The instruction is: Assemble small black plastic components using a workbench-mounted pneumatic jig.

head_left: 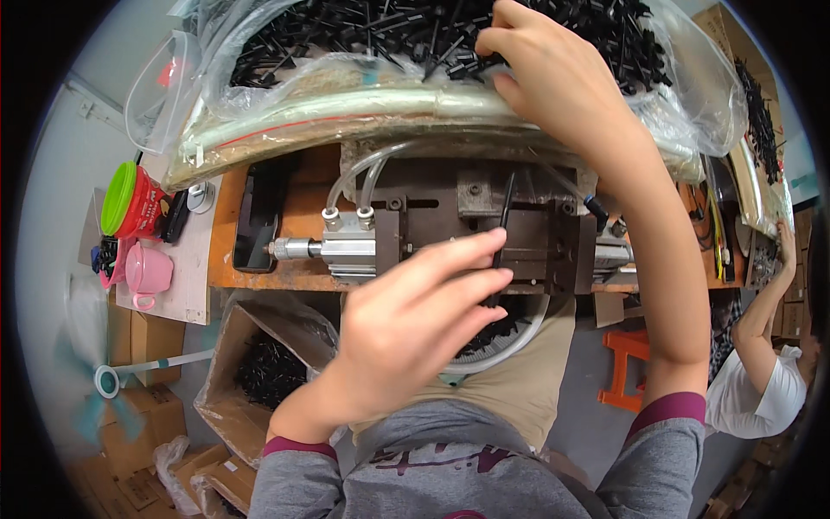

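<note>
Grey sweatshirt [406, 424] fabric with maroon cuffs lies closest to view, its sleeves leading to two bare hands. Left hand [393, 324] has its fingers and thumb together on a slim black rod-like piece [507, 206], which stands out above the fingertips, tilted slightly right. Just behind this grip sits a dark metal fixture [430, 227] with a small steel block [477, 201]; left of it are a pneumatic cylinder [348, 253] and clear air tubes [370, 169]. Farther above the grip, the right hand [553, 73] reaches into a heap of black plastic parts [363, 33] in clear plastic; its fingers are curled, and whether they pinch anything I cannot tell. Left of the grip, past a black smartphone [258, 216], stands a pink cup [150, 270]. Below and left, an open cardboard box [226, 368] contains more black pieces; below and right is an orange stool [621, 372]. Far right, another person [765, 394] wears white.
</note>
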Demonstrator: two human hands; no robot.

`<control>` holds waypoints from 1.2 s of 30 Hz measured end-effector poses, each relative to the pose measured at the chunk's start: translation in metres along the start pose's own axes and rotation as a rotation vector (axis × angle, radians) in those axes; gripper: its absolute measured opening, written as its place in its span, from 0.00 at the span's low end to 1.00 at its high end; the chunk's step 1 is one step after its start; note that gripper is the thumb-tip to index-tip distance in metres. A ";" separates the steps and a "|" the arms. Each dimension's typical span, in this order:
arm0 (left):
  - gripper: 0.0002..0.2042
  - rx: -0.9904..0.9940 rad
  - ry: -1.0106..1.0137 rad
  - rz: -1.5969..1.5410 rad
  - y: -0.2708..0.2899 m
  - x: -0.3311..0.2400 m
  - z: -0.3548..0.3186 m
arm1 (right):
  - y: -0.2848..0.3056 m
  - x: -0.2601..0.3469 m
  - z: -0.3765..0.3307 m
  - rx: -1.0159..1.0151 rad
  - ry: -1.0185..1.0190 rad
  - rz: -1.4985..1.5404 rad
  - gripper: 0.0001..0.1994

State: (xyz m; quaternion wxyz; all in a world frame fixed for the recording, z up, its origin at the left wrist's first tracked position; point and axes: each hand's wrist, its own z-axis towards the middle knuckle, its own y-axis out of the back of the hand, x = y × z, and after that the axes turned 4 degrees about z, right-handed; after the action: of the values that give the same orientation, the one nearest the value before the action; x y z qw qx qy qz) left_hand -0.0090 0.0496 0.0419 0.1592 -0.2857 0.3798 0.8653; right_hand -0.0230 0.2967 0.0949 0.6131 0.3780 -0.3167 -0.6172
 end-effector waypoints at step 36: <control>0.20 -0.067 0.248 -0.332 -0.031 -0.002 -0.028 | 0.015 0.079 -0.155 -0.222 0.065 0.508 0.13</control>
State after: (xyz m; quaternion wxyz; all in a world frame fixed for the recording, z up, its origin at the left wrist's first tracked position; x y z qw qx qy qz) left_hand 0.0181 0.0490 0.0108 0.2421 -0.4539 0.3154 0.7974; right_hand 0.1205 0.2286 0.0218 0.7956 0.2367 -0.3120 -0.4622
